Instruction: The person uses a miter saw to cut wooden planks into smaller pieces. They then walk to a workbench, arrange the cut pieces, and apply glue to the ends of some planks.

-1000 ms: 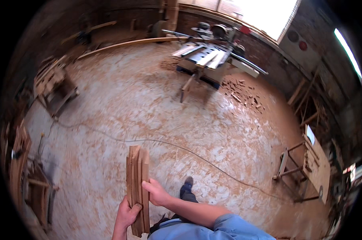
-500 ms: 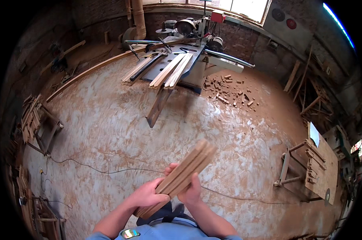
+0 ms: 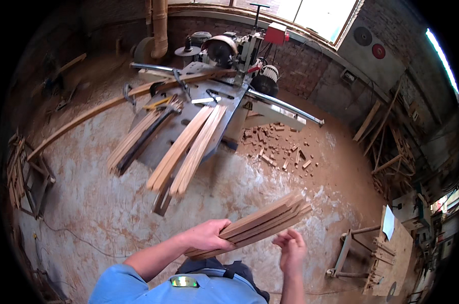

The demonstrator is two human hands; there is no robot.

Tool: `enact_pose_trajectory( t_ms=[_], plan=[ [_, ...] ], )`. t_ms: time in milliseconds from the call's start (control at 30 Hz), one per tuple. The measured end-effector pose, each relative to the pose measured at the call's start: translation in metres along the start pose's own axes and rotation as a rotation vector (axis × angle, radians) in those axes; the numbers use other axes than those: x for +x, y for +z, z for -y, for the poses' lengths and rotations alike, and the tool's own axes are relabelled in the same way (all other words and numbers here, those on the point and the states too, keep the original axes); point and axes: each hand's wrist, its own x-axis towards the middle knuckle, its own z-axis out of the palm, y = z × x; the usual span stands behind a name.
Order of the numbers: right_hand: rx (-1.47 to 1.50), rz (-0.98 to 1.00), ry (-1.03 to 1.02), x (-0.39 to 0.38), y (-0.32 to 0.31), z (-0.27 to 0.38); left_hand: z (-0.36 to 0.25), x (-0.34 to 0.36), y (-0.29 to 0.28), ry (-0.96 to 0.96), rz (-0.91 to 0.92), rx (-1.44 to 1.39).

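the left hand (image 3: 212, 235) grips a bundle of wood strips (image 3: 262, 223); the right hand (image 3: 292, 249) (fingers loosely curled, empty) is just beside it.

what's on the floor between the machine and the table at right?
Scattered wood offcuts on sawdust-strewn floor; it shows in the head view.

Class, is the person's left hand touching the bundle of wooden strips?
Touching: the head view shows the left hand closed on the bundle of wooden strips.
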Motion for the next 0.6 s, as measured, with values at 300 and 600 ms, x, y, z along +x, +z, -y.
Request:
enact_pose_trajectory(
  t_ms=[300,600],
  plan=[
    [-0.457,-0.243,0.167,0.26,-0.075,0.041,0.01,0.105,-0.156,-0.118,-0.477,-0.14],
    [-0.717,0.24,-0.036,0.639,0.076,0.13,-0.007,0.154,-0.221,-0.075,-1.038,-0.34]
  ],
)
